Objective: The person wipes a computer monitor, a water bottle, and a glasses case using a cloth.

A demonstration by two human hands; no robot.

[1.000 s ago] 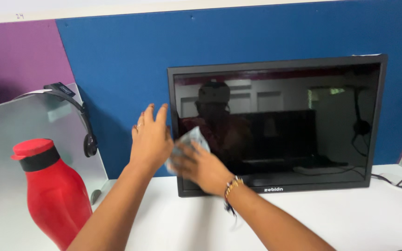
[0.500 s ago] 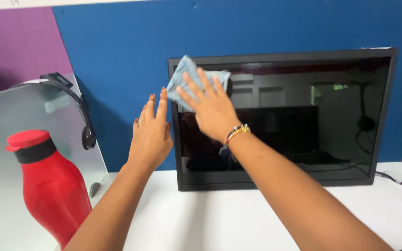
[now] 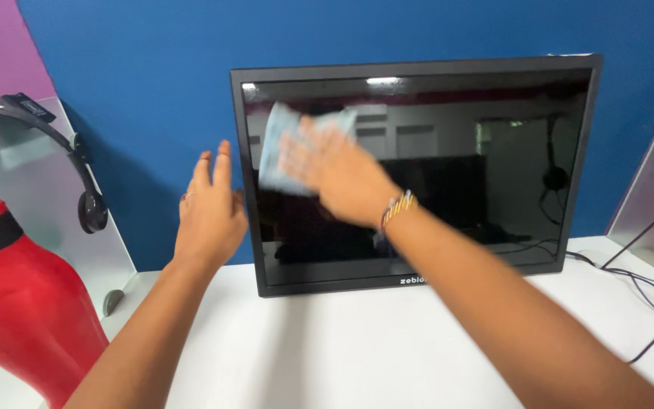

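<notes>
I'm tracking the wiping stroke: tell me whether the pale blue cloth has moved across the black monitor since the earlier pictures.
Yes. The pale blue cloth under the right hand climbed from the black monitor's lower left area to its upper left.

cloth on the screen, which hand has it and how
The right hand presses the light blue cloth flat under its fingers against the monitor. Left hand holds nothing.

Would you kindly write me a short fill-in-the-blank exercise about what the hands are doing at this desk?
1. The right hand presses a pale blue ____ against the screen.
2. The left hand is open beside the ____ edge of the black monitor.
3. A black ____ hangs over the frosted divider.
4. The bottle at the left is ____.

Missing words: cloth; left; headset; red
</notes>
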